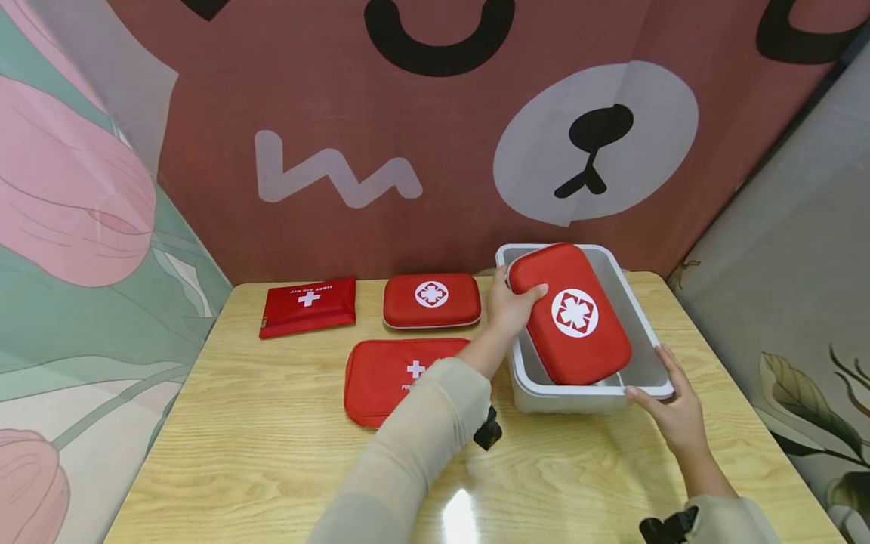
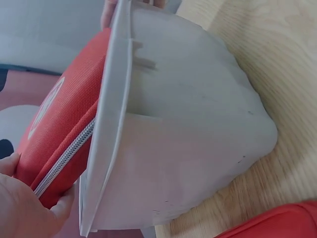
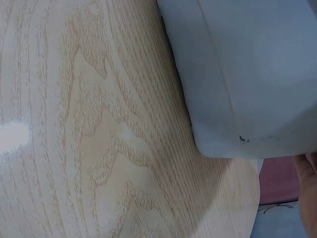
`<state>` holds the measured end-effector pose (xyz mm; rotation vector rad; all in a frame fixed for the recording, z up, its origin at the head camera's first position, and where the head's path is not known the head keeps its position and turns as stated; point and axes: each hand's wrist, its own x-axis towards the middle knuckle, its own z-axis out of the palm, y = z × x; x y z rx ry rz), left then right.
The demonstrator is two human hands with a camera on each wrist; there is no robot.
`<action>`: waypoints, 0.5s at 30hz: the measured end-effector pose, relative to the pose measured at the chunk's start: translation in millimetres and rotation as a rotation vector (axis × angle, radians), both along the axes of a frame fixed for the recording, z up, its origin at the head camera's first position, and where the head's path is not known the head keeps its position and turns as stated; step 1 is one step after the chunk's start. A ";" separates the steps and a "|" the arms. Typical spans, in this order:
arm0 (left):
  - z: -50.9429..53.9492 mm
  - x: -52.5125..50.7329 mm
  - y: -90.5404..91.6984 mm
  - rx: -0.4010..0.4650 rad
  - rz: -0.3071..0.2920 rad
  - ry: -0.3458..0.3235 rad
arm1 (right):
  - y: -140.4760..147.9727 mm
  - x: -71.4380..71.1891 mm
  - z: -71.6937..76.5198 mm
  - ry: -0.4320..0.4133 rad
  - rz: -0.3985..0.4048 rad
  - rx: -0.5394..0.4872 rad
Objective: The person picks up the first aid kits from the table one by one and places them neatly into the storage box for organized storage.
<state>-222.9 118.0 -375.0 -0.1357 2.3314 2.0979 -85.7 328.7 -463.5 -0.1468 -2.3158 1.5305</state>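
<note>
My left hand (image 1: 508, 306) grips a red hard first aid case (image 1: 574, 313) by its left side, thumb on top. The case lies tilted across the opening of a white plastic bin (image 1: 567, 391), and its lid bears a white cross emblem. In the left wrist view the zipper edge of the case faces the left hand (image 2: 25, 210), partly below the bin's rim. At the bin's near right corner, my right hand (image 1: 680, 415) holds the rim, thumb in front and fingers along the side. Only part of the right hand (image 3: 308, 193) shows in the right wrist view.
On the wooden table (image 1: 258, 423) lie a flat red first aid pouch (image 1: 309, 306), a smaller red case (image 1: 432, 301) and a red soft bag (image 1: 381, 378) partly covered by the left forearm. A printed curtain (image 1: 340, 242) hangs behind the table's far edge.
</note>
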 end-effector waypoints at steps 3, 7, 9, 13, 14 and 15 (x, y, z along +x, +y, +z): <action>-0.9 -0.6 3.7 -0.071 -0.015 0.027 | -0.1 -0.3 0.1 -0.001 -0.005 0.012; -2.3 -0.6 6.5 -0.159 -0.049 0.044 | -0.1 -0.2 0.3 -0.001 -0.011 0.024; -3.3 -0.1 7.3 -0.182 -0.062 0.042 | -0.2 -0.1 0.3 -0.002 -0.012 0.026; -6.4 1.0 9.3 -0.196 -0.085 0.051 | -0.4 0.3 0.4 -0.006 -0.014 0.019; -7.3 1.4 10.0 -0.198 -0.092 0.056 | -0.4 0.5 0.5 -0.007 -0.014 0.017; -8.2 1.7 10.8 -0.203 -0.100 0.062 | -0.4 0.8 0.6 -0.009 -0.015 0.017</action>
